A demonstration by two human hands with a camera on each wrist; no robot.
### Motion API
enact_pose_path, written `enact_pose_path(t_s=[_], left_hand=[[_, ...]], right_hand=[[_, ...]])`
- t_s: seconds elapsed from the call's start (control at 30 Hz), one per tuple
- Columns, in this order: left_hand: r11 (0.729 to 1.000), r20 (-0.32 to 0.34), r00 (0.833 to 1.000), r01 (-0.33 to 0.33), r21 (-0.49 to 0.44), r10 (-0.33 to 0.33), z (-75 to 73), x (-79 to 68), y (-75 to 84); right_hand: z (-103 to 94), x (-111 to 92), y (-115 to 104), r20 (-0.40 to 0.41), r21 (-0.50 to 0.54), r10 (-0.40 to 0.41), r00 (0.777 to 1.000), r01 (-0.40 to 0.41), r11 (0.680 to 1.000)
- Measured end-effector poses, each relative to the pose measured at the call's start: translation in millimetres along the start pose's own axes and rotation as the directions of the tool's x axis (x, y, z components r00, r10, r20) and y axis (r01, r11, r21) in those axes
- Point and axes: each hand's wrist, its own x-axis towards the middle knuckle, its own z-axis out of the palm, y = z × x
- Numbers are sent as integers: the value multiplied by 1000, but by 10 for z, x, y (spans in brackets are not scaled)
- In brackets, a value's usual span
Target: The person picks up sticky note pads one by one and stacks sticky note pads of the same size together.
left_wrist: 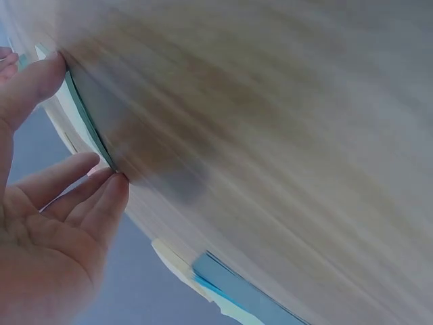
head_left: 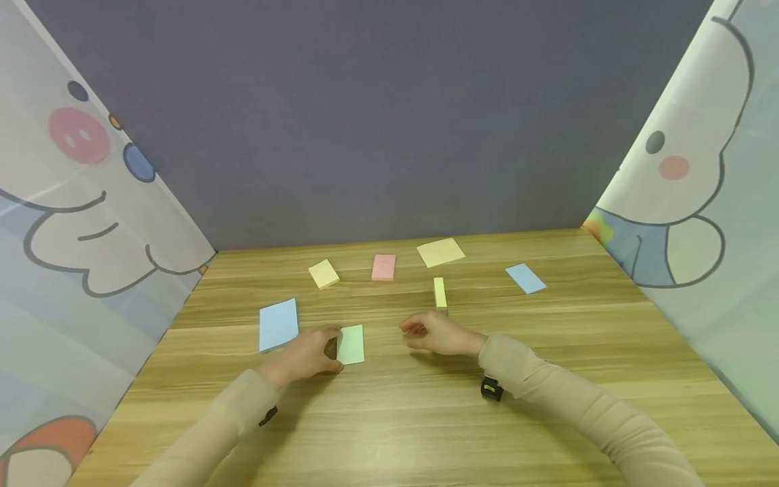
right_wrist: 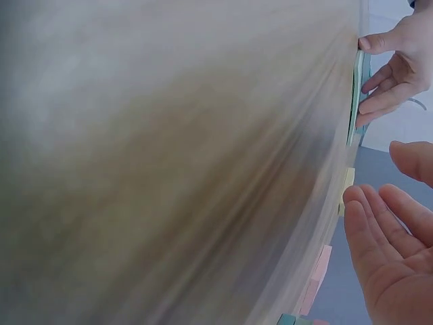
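Note:
A pale green sticky note pad lies on the wooden table. My left hand holds it from the left, thumb at the near edge and fingertips at the far one. In the left wrist view the green pad spans the gap between thumb and fingers. Its left part is hidden in the head view. To the right of it, my right hand hovers low over the table with loosely bent fingers and nothing between them. Just beyond that hand is a narrow yellow sticky note pad.
A large blue pad lies beside my left hand. Farther back are a small yellow pad, a pink pad, a wider yellow pad and a blue pad. A grey panel borders the table's far edge.

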Motion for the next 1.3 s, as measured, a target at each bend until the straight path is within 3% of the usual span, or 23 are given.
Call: enact_pose_path(t_s=[0.27,0.53,0.8,0.97,1.3], left_hand=[[1000,8,1000,-20,-21,20,21,93,57],[999,3,1000,-2,-42,2,1,53,29],[999,-10,1000,-14,-48,13,16,43,-2],[999,-27,999,-26,-47,25,40,44,-13],[998,-53,998,-44,-42,41,56,42,-7]], right_hand=[[-7,4,-8,10,-21,2,1000,-2,1000],[37,146,-119,17,-112,88,996,-85,990],[189,377,-263,57,-333,87,995,-63,941],[305,472,-298,108,-397,51,993,-4,918],[403,509,-341,107,-477,56,993,2,879]])
